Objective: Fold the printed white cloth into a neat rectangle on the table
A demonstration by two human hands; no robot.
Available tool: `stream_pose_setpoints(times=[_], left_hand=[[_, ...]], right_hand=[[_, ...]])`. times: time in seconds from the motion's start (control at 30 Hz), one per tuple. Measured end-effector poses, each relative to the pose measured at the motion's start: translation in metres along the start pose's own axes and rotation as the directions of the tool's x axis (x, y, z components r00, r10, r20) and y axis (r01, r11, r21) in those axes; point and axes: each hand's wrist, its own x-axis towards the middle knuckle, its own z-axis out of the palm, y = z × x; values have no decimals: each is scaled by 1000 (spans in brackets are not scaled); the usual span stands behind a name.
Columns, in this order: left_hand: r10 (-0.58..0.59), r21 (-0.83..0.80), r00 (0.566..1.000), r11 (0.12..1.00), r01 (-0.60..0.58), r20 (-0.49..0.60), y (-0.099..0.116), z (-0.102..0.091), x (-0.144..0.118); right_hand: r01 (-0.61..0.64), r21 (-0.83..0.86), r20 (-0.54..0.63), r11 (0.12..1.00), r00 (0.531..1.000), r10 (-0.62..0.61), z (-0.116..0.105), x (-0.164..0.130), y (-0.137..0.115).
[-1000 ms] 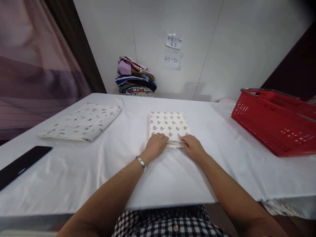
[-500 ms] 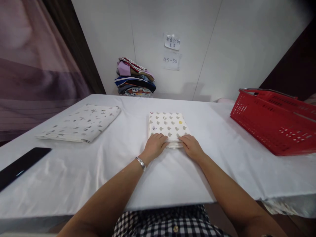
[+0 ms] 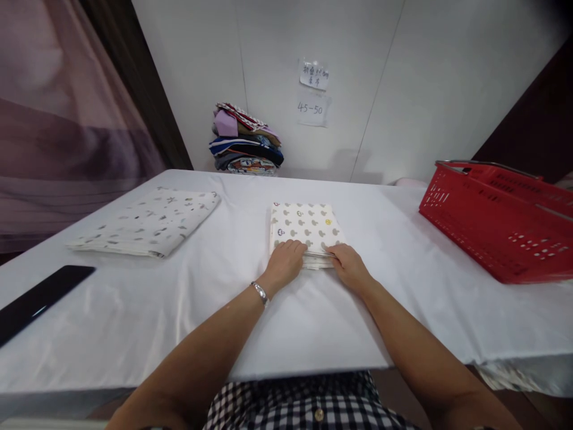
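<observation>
A folded cream cloth [image 3: 304, 226] with grey mushroom-like prints lies in the middle of the white-covered table, in several layers. My left hand [image 3: 287, 260], with a silver bracelet at the wrist, grips the near left edge of its top layer. At the near right edge my right hand [image 3: 350, 266] pinches the same layer between thumb and fingers. Lower layers of the cloth show between my two hands. Off to the left lies another folded white cloth [image 3: 152, 222] with grey leaf-like marks, touched by neither hand.
A red plastic basket [image 3: 487, 221] with a metal handle stands at the right. Toward the left front edge lies a black phone-like slab [image 3: 45, 298]. Behind the table a stack of folded fabrics [image 3: 246, 140] rises against the wall, left of two paper signs [image 3: 313, 92].
Both hands stay at the near edge of the cloth. My left wrist has shifted slightly right and the fingers are a little more curled over the edge.
</observation>
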Motion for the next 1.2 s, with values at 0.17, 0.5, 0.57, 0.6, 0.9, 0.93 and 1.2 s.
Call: stream_pose_setpoints(times=[0.17, 0.5, 0.57, 0.6, 0.9, 0.93, 1.2], left_hand=[[31, -44, 999, 999, -30, 23, -2, -5, -5], [60, -123, 998, 991, -59, 1, -5, -8, -9], [62, -123, 998, 991, -60, 9, -5, -8, -8], [61, -124, 998, 991, -59, 14, -6, -8, -8], [54, -123, 998, 991, -50, 27, -7, -7, -7], [57, -122, 998, 991, -54, 25, -7, -7, -7], [50, -89, 999, 995, -50, -4, -6, -4, -5]], right_hand=[[26, 8, 88, 1000, 996, -27, -7, 0, -8], [22, 3, 164, 1000, 986, -22, -9, 2, -7], [31, 0, 174, 1000, 984, -30, -10, 2, -7], [34, -5, 178, 999, 984, -33, -10, 2, -7], [52, -72, 90, 996, 995, -45, -2, 0, -6], [53, -72, 86, 996, 995, -46, -1, 0, -6], [60, -55, 89, 997, 994, -55, -2, 1, -6]])
